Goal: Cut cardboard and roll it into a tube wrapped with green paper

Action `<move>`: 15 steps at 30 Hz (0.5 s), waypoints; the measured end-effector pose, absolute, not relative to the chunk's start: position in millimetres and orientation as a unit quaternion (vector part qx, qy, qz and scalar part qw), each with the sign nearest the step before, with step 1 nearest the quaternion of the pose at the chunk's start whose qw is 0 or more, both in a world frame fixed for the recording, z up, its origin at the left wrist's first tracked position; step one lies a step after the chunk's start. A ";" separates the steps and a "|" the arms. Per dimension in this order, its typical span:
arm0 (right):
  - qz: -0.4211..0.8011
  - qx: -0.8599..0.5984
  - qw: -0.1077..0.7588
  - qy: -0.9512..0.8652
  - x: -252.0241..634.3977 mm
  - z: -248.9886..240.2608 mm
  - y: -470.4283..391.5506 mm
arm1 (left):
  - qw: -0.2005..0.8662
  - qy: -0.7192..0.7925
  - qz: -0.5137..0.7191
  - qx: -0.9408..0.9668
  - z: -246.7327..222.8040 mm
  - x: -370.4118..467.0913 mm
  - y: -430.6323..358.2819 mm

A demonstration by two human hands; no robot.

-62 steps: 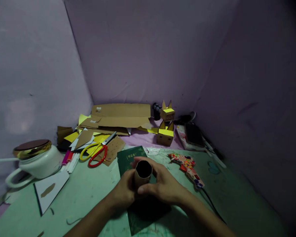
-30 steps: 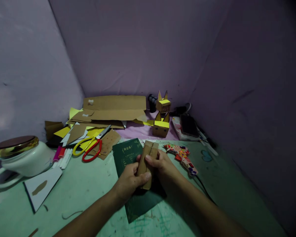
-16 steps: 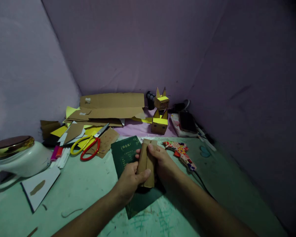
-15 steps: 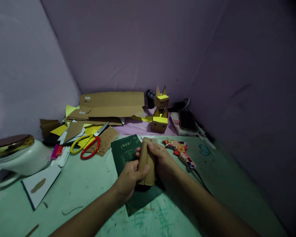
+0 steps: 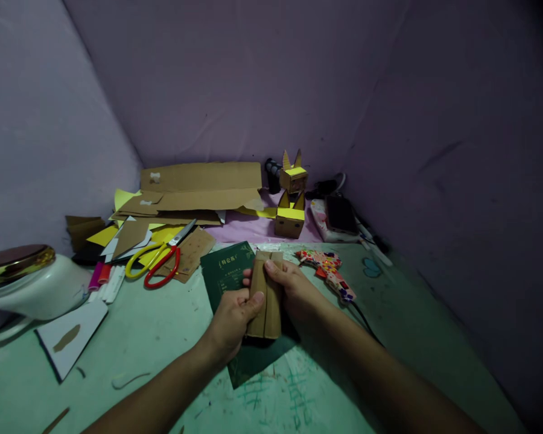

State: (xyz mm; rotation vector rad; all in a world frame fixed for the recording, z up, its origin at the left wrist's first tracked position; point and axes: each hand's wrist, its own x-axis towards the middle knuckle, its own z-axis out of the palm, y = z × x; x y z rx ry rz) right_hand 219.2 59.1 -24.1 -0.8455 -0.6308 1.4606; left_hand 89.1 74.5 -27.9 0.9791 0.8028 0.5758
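Between my hands is a folded piece of cardboard (image 5: 266, 313), a narrow brown block with a seam running down its upper face. My left hand (image 5: 233, 322) grips its near left side, thumb on top. Around its far right side my right hand (image 5: 294, 289) is closed, thumb pressed on the upper face beside the seam. The fingers beneath are mostly hidden. Under the cardboard lies a dark green booklet (image 5: 224, 271) on the pale green table (image 5: 163, 343). To the right is a glue gun (image 5: 328, 274) covered in colourful patterns, its black cord trailing toward me.
Scissors (image 5: 163, 262) with yellow and red handles lie left, beside markers (image 5: 106, 283) and a white pot (image 5: 40, 295). Large cardboard sheets (image 5: 203, 181) rest against the back wall. Two cardboard boxes with pointed ears, the nearer one (image 5: 289, 226) yellow-topped, stand behind; a phone (image 5: 341, 215) sits right.
The whole view has shifted slightly. My left thumb has moved toward the cardboard's left edge, and my right thumb sits a little lower; both hands still hold it.
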 end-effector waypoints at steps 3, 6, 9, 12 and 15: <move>0.637 -0.367 0.615 -0.284 219.8 -23.7 58.3 | 0.758 0.375 0.267 0.462 -29.7 87.7 74.7; 0.640 -0.368 0.606 -0.297 218.6 -23.8 56.4 | 0.746 0.375 0.256 0.487 -25.2 83.9 76.7; 0.644 -0.362 0.591 -0.324 214.0 -23.6 52.6 | 0.710 0.379 0.288 0.519 -14.6 78.6 79.1; 0.646 -0.356 0.571 -0.361 209.1 -22.6 48.3 | 0.667 0.394 0.327 0.541 -7.6 73.8 80.9; 0.626 -0.375 0.552 -0.404 207.0 -21.9 45.5 | 0.638 0.425 0.349 0.540 -8.9 71.0 82.7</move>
